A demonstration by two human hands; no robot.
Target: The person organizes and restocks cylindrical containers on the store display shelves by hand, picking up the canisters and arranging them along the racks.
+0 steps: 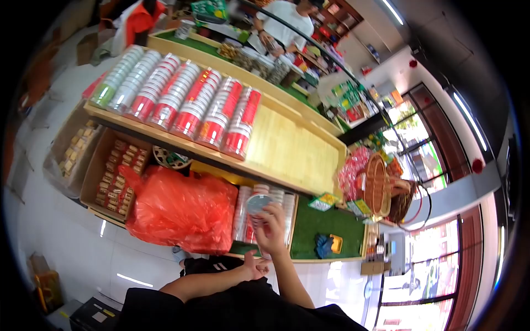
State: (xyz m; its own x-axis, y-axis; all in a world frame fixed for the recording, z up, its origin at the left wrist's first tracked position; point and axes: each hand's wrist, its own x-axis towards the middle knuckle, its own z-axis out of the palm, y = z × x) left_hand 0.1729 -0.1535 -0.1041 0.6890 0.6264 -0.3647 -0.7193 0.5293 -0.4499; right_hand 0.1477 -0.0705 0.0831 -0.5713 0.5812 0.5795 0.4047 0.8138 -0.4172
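My right hand [270, 227] is closed around a clear round container with a grey-blue lid [258, 204], held upright over the lower shelf. My left hand [257, 266] is low in front of my body, below the right hand and near the container's lower end. Its fingers are partly apart, and I see nothing held in them. Behind the held container, rows of clear and red packed containers [241, 212] stand on the lower shelf. A large red plastic bag [185, 207] lies to their left.
Seven tubes of stacked containers [190, 105] lie on the wooden upper shelf [292, 149]. Boxes of small packs [117, 176] stand left. Baskets [376, 185] and blue gloves [323, 245] are right. A person [287, 25] stands behind the counter.
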